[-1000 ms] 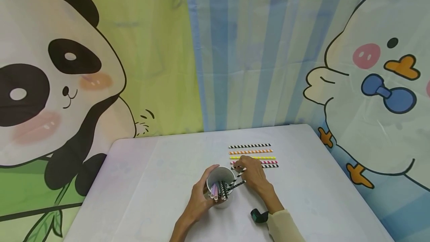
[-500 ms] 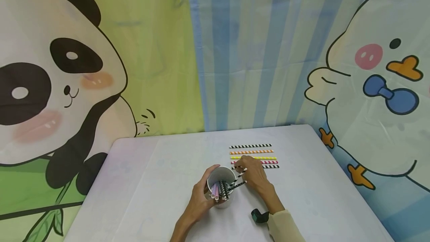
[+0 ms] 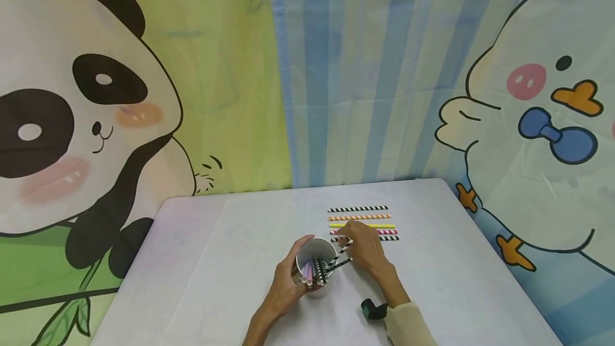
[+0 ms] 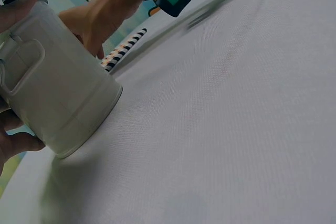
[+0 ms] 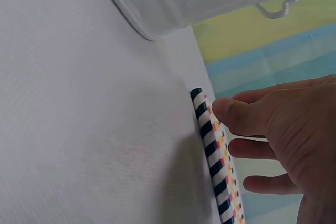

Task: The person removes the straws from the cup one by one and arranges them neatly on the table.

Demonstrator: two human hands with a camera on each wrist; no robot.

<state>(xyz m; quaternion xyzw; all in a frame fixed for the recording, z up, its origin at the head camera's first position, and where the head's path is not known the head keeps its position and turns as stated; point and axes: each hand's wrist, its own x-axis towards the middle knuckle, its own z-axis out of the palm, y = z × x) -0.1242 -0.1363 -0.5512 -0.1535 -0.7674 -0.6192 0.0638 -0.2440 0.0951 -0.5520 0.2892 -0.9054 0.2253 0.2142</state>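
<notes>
My left hand (image 3: 282, 287) grips a small white pail (image 4: 63, 82), tilted so that its mouth faces me in the head view. Inside stand lilac and pink straws (image 3: 307, 274) and black patterned ones (image 3: 320, 271); a black-and-white straw (image 3: 342, 252) leans over the rim towards my right hand (image 3: 366, 247). That hand hovers at the left ends of a row of paper straws, its thumb and fingers extended just beyond the nearest black-striped straw (image 5: 212, 156). No held straw shows between its fingers. Whether a fingertip touches the row is unclear.
On the white tabletop (image 3: 216, 271) the row also has a pink straw (image 3: 388, 232), a yellow one (image 3: 381, 226), an orange one (image 3: 359, 217) and a far black-striped one (image 3: 357, 209). A dark device (image 3: 373, 309) sits at my right wrist. Cartoon curtains (image 3: 326, 95) stand behind the table.
My right hand has shifted very slightly at the straw row, its wrist moving a little right. The left hand and pail stay practically still, and the straws keep their places.
</notes>
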